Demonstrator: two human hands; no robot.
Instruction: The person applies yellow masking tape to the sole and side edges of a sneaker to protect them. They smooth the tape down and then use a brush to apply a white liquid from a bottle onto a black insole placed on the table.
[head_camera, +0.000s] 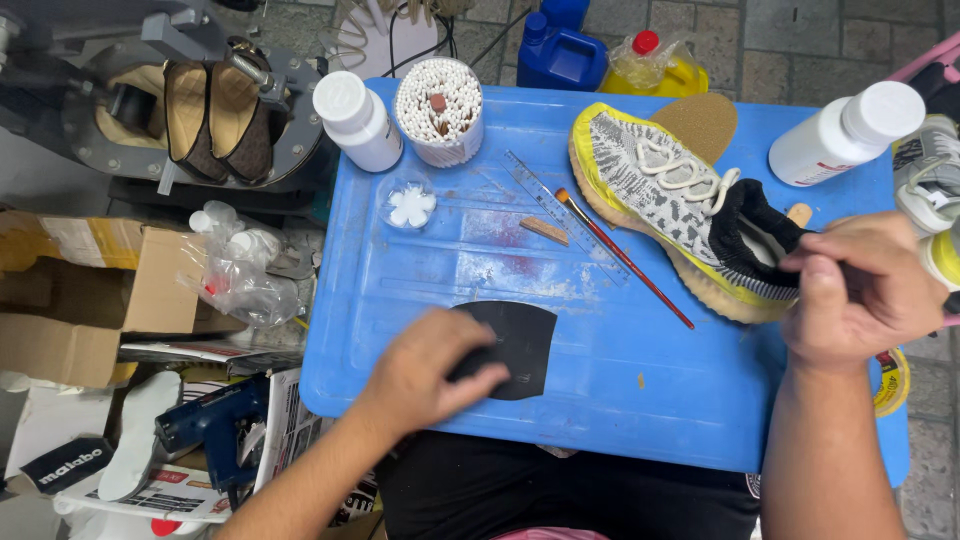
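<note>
While pressed flat on one black insole piece (515, 345), left hand (425, 375); right hand (865, 290) pinched on one sneaker (680, 200).

This is a small shoe-repair workshop, set up on a paved stone floor (800, 40). A blue plastic bench (600, 400) carries the trade's tools: a knit sneaker (670, 205) with a yellow-edged sole, a cut black sole piece (520, 345), a thin red-handled brush (625, 258), a clear ruler (540, 195), a tub of cotton swabs (440, 105) and white bottles (355, 120). To the left stands a grey shoe press (190, 110) clamping brown shoes, beside cardboard boxes (100, 290), a blue heat gun (205, 420) and a loose white insole (140, 435).
</note>
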